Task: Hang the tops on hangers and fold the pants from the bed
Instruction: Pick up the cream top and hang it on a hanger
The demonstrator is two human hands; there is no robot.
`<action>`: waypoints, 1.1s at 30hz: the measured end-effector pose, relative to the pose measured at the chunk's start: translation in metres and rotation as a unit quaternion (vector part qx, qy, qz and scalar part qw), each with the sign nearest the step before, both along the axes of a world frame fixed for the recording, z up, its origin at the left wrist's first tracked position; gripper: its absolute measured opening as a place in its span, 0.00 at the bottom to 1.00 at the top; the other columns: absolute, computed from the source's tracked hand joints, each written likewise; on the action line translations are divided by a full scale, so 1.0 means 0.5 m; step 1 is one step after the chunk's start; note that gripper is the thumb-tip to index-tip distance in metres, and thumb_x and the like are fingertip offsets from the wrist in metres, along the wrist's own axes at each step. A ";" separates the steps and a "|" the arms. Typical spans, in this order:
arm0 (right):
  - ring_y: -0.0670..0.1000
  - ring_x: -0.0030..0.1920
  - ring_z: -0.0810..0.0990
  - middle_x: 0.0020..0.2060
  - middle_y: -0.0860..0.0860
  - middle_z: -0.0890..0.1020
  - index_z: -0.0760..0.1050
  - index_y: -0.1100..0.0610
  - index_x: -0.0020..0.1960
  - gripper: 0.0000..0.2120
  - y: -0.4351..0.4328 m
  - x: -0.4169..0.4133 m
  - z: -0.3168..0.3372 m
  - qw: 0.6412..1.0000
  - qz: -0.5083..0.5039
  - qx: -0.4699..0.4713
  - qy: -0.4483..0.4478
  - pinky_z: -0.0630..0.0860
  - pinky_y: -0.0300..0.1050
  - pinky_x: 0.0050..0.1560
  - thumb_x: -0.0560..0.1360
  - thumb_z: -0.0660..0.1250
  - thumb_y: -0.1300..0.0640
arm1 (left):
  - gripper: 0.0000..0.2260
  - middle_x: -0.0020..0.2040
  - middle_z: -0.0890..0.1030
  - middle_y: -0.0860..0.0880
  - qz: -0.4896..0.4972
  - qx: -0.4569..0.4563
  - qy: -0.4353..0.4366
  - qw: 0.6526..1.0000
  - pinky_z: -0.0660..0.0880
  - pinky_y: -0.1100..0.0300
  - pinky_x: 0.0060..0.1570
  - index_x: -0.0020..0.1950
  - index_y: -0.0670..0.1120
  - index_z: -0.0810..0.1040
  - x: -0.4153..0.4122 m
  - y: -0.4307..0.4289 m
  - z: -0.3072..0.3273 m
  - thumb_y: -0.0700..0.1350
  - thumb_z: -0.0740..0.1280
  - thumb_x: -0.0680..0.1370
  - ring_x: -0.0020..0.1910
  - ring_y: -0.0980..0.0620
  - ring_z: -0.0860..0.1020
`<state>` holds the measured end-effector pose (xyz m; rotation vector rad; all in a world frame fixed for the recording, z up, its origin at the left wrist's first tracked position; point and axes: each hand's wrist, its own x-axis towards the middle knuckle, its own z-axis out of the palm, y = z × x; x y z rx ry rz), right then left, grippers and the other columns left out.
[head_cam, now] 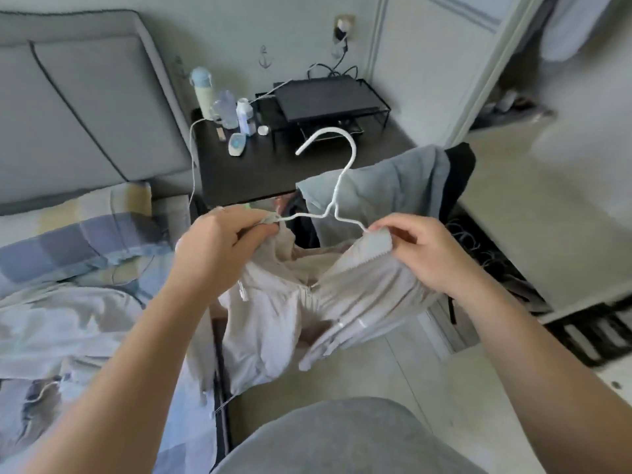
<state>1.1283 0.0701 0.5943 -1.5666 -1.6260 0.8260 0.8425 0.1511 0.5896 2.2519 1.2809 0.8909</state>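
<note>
A beige zip-up top (280,313) hangs in front of me over the floor beside the bed, draped on a white hanger (337,186) whose hook points up and left. My left hand (219,248) pinches the top's left shoulder together with the hanger's left arm. My right hand (420,254) grips the right shoulder, where a pale ribbed pad on the hanger's right end shows between the fingers. The zipper is shut partway down the front. More clothes, grey-blue and black (403,186), lie heaped behind the hanger.
The bed (61,302) with a checked quilt and pale garments fills the left. A dark nightstand (260,169) holds bottles, a cable and a black rack. An open wardrobe (547,200) stands at the right, with a pile of hangers (478,248) on the floor.
</note>
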 end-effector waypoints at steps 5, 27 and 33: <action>0.36 0.35 0.75 0.34 0.43 0.81 0.81 0.42 0.42 0.05 -0.073 0.147 0.001 0.996 -0.075 0.037 0.019 0.69 0.26 0.40 0.75 0.67 0.49 | 0.06 0.43 0.78 0.53 -0.012 0.042 0.013 0.999 0.71 0.49 0.48 0.50 0.52 0.86 0.206 -0.006 -0.017 0.49 0.68 0.80 0.47 0.49 0.74; 0.60 0.41 0.76 0.38 0.63 0.81 0.81 0.65 0.45 0.12 -0.341 0.520 0.042 0.905 -0.409 0.038 -0.108 0.70 0.51 0.42 0.80 0.64 0.59 | 0.08 0.39 0.81 0.51 -0.375 0.078 0.027 0.924 0.75 0.52 0.43 0.48 0.44 0.82 0.759 -0.011 -0.054 0.42 0.65 0.83 0.39 0.50 0.77; 0.50 0.37 0.81 0.37 0.53 0.84 0.83 0.56 0.50 0.11 -0.305 0.514 0.124 0.929 -0.347 0.118 -0.054 0.76 0.43 0.39 0.78 0.64 0.67 | 0.11 0.33 0.75 0.49 -0.319 0.091 -0.013 0.943 0.66 0.56 0.35 0.40 0.43 0.79 0.831 0.048 -0.046 0.42 0.66 0.82 0.36 0.49 0.73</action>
